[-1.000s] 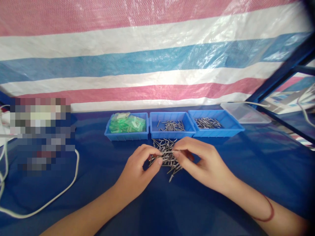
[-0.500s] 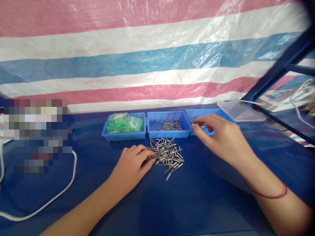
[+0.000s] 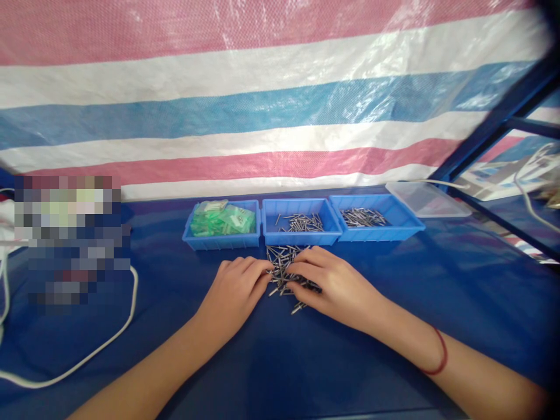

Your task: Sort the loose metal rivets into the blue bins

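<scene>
A loose pile of silver blind rivets (image 3: 280, 259) lies on the blue tabletop. At the pile's left edge, my left hand (image 3: 238, 289) has its thumb and fingers drawn together, fingertips touching the rivets; whatever is between them is hidden. My right hand (image 3: 335, 286) reaches over the pile's right side, thumb and fingers apart, covering part of it. Just behind the pile stands the middle blue bin (image 3: 301, 238), with more rivets inside. The right blue bin (image 3: 380, 233) also holds rivets, gathered toward its left end.
A left blue bin (image 3: 223, 241) contains green plastic packets (image 3: 223, 219). A clear plastic lid (image 3: 426, 199) lies at the back right, near a dark metal frame (image 3: 476, 140). A white cable (image 3: 131, 303) curves across the left side. Striped sheeting (image 3: 262, 111) hangs behind.
My right hand has moved from the right bin, down and left, onto the rivet pile. The right bin's contents are now uncovered. My left hand stays almost in place.
</scene>
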Action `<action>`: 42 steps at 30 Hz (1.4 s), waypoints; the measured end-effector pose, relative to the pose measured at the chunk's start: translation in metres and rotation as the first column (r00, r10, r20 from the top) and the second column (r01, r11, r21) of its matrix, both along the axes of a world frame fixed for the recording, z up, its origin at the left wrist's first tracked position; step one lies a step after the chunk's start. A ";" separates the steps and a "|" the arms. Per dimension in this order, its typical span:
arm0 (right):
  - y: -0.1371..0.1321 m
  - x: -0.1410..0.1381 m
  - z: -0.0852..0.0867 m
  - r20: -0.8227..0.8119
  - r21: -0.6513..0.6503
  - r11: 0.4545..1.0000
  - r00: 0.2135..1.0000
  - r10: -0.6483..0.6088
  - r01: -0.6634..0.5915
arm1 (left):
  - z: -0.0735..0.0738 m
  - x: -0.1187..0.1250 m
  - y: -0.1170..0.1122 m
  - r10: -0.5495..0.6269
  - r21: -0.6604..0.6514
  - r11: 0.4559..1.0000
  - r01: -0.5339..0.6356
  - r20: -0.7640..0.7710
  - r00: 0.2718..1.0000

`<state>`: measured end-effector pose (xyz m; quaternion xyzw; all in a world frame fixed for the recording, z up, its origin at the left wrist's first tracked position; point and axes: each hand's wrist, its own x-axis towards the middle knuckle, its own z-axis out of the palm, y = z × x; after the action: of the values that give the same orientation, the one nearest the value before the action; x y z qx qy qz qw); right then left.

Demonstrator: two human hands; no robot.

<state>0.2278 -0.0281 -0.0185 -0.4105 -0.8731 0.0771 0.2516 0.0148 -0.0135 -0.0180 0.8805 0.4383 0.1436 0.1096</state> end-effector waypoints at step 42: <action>-0.008 -0.012 0.006 -0.537 -0.245 0.968 0.839 -0.084 -0.060 | 0.010 0.009 -0.015 0.092 -0.171 0.985 0.009 0.575 0.813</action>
<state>0.2162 -0.0362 -0.0124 -0.4056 -0.7463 0.2989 0.4350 0.0239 -0.0285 -0.0081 0.7727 0.4136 0.3706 0.3076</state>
